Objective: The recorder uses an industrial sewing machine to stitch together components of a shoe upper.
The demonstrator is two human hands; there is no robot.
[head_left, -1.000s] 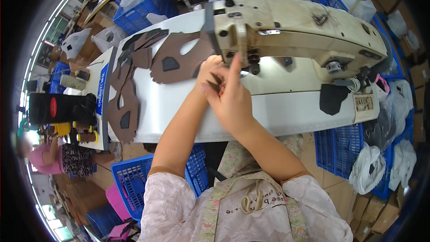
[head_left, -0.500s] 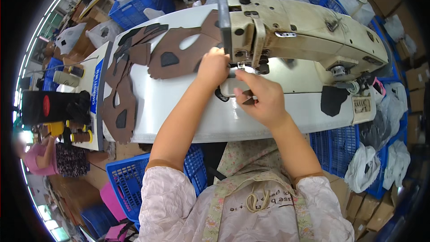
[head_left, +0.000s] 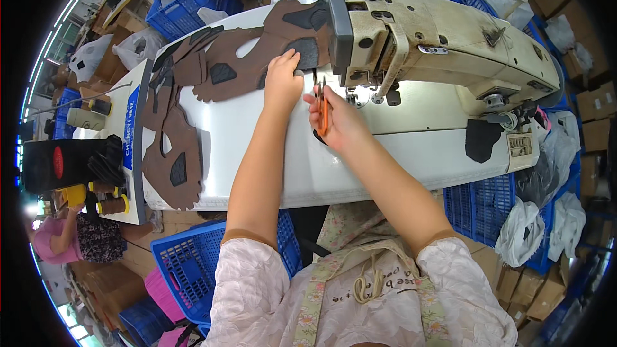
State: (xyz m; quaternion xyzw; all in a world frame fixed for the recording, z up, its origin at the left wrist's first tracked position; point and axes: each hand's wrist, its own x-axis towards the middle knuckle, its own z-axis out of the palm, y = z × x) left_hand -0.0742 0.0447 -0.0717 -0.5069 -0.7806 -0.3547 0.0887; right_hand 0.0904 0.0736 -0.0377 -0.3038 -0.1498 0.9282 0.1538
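Brown pieces with black patches (head_left: 231, 58), leather-like, lie in a linked chain over the left side of the white sewing table. My left hand (head_left: 283, 82) grips the near edge of the piece closest to the machine, its fingers by a black patch. Just right of it, my right hand (head_left: 337, 117) is closed around orange-handled thread snips (head_left: 323, 114), blades pointing away from me. The snips are beside the near edge of that piece, left of the presser foot (head_left: 352, 97). Any thread at the blades is too fine to make out.
The cream sewing machine (head_left: 443, 38) spans the right of the table. A loose black piece (head_left: 482, 140) lies at the table's right. Blue crates (head_left: 193, 263) stand below the near edge and behind. Thread spools (head_left: 112, 205) and a person in pink (head_left: 58, 238) are at far left.
Both hands have moved left, away from the needle. The brown piece has come out from the machine leftward. The orange snips now show in my right hand, blades raised.
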